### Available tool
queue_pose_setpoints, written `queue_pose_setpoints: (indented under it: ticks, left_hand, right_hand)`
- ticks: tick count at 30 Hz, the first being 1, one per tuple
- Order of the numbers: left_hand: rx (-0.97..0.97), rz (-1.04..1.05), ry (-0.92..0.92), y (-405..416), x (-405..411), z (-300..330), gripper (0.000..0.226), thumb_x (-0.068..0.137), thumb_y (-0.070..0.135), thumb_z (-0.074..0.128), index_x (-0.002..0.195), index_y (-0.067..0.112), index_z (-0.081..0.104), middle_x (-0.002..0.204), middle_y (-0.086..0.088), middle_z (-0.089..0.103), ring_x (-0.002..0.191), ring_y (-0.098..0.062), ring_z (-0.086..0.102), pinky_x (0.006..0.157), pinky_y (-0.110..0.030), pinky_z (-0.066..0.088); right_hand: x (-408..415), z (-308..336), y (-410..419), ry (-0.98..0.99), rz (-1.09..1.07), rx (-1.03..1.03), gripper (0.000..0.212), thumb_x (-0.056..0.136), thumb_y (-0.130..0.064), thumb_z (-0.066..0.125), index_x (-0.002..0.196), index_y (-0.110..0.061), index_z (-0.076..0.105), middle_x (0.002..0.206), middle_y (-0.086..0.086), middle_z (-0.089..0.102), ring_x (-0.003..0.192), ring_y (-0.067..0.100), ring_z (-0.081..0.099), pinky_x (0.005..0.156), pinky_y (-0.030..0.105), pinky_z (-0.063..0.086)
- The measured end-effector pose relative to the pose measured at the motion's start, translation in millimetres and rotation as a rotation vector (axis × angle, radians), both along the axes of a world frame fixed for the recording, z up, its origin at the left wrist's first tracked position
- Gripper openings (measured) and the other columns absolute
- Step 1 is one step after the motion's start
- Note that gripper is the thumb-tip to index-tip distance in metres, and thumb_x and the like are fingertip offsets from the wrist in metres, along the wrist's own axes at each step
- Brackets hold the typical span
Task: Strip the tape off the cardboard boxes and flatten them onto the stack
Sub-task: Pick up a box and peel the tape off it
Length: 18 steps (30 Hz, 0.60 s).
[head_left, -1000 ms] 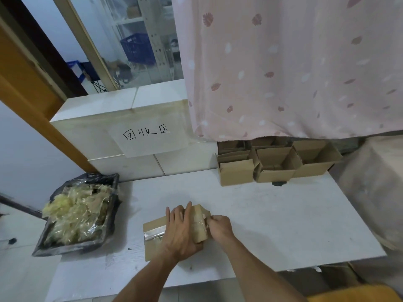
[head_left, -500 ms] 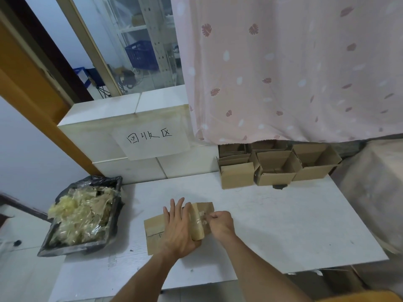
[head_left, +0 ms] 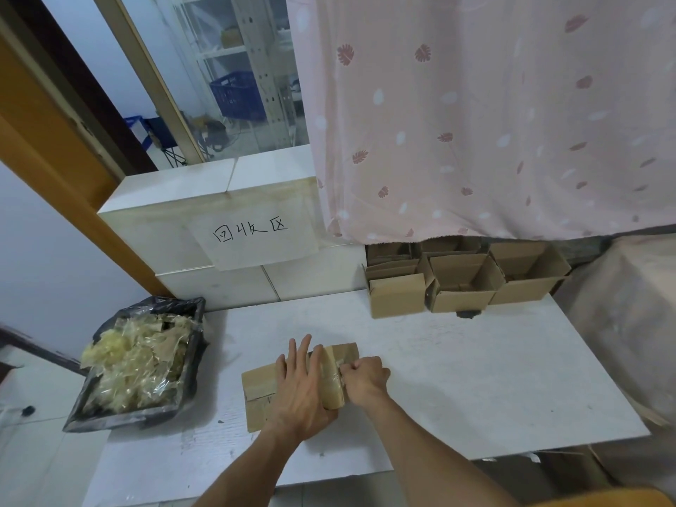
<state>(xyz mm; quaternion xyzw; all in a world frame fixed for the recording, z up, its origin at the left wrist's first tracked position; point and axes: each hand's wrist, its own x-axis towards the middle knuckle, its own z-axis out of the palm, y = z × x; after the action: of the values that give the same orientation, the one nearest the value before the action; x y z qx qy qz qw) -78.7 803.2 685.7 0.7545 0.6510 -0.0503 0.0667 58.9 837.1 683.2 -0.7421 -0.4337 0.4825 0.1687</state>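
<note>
A small flattened cardboard box [head_left: 258, 389] lies on the white table [head_left: 475, 378], near its front edge. My left hand [head_left: 300, 393] presses flat on top of it, fingers spread. A strip of clear tape [head_left: 331, 382] is lifted off the box's right part. My right hand [head_left: 364, 378] pinches that strip just right of the left hand. Several open cardboard boxes [head_left: 462, 281] stand at the table's back, under the curtain.
A black-lined bin [head_left: 142, 411] full of crumpled tape sits left of the table. A tiled ledge with a handwritten paper sign [head_left: 252, 232] rises behind. A pink curtain [head_left: 494, 115] hangs at the back right. A covered bulky object [head_left: 636, 323] stands at the right.
The tape strip has peeled further off the box's left part, leaving bare cardboard there. My right hand stays pinched on it; the left hand keeps pressing down.
</note>
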Motion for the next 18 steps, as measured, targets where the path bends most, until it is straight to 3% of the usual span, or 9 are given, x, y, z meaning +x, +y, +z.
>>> queue_pose_setpoints:
  ticks: [4, 8, 14, 18]
  left_hand:
    - [0.023, 0.011, -0.01, -1, -2, 2, 0.107, 0.06, 0.062, 0.058, 0.148, 0.013, 0.024, 0.162, -0.013, 0.01, 0.15, -0.042, 0.003, 0.115, -0.053, 0.021]
    - [0.042, 0.003, -0.014, 0, -6, 4, 0.106, 0.06, 0.062, 0.062, 0.147, 0.012, 0.027, 0.161, -0.014, 0.015, 0.149, -0.044, 0.007, 0.114, -0.055, 0.023]
    - [0.056, 0.019, -0.042, -2, -7, 3, 0.107, 0.058, 0.061, 0.064, 0.145, 0.012, 0.025, 0.159, -0.014, 0.018, 0.149, -0.044, 0.01, 0.114, -0.057, 0.023]
    - [0.085, 0.017, -0.094, -1, -7, 4, 0.106, 0.055, 0.06, 0.065, 0.141, 0.013, 0.026, 0.156, -0.015, 0.025, 0.147, -0.046, 0.018, 0.111, -0.06, 0.029]
  right_hand:
    - [1, 1, -1, 0.032, -0.098, 0.056, 0.033, 0.096, -0.027, 0.051, 0.066, -0.021, 0.063, 0.109, 0.009, 0.065, 0.103, 0.027, 0.043, 0.074, 0.032, 0.036]
    - [7, -1, -5, 0.135, -0.118, 0.038, 0.033, 0.089, -0.039, 0.067, 0.069, -0.014, 0.073, 0.078, 0.002, 0.071, 0.103, 0.029, 0.055, 0.079, 0.036, 0.048]
    - [4, 5, 2, 0.147, -0.12, 0.006, 0.02, 0.088, -0.026, 0.066, 0.076, -0.014, 0.076, 0.097, 0.001, 0.072, 0.11, 0.023, 0.056, 0.083, 0.03, 0.052]
    - [2, 6, 7, 0.097, -0.071, -0.019, 0.02, 0.088, -0.026, 0.065, 0.073, -0.014, 0.068, 0.098, 0.01, 0.067, 0.102, 0.022, 0.045, 0.072, 0.031, 0.043]
